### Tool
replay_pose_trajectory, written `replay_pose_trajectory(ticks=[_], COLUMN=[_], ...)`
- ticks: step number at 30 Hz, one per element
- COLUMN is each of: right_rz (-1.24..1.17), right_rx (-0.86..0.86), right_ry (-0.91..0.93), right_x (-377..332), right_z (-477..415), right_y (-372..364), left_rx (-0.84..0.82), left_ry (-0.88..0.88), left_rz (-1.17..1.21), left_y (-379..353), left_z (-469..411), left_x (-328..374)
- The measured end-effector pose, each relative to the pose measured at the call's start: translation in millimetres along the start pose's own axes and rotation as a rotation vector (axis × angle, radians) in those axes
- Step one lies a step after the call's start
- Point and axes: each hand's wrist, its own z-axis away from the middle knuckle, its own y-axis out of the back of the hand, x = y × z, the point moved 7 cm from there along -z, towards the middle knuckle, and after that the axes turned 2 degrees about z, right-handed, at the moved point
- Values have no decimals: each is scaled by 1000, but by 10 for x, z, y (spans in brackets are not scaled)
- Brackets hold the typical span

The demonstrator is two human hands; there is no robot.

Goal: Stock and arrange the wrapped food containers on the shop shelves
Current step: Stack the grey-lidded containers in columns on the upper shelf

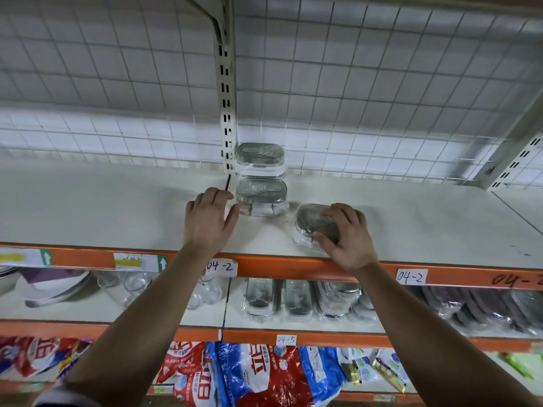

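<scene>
On the top shelf (117, 207), the left hand (210, 218) lies spread and holds nothing, its fingertips at the left side of a wrapped container (261, 196); whether they touch it is unclear. A second container (260, 157) stands just behind that one, beside the slotted post (227, 113). To the right, near the shelf's orange front edge, the right hand (348, 235) grips a third container (308, 221) from above, set askew. More containers (293, 298) sit on the shelf below.
</scene>
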Motion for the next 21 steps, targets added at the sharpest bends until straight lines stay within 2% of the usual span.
replay_pose_trajectory(ticks=[4,8,10,15,19,21], right_rz=[-1,-95,-151,-149,-127,-35], right_rx=[56,326,401,272,162,101], right_ry=[3,-20,34,206,225,181], right_x=[2,-49,-224,-876,-1101,-1092], right_z=[16,58,-7,-536,-917,-1076], right_y=[23,211,253,-2,-212,-339], left_rx=[41,81,102,106,131,141], left_ry=[17,12,-13,-20,-51,-75], left_rz=[35,88,95,70,68,61], left_y=[44,54,56,39,64,69], left_z=[120,131,128,132,126,130], left_x=[-49,-37,-36,-42,-14,6])
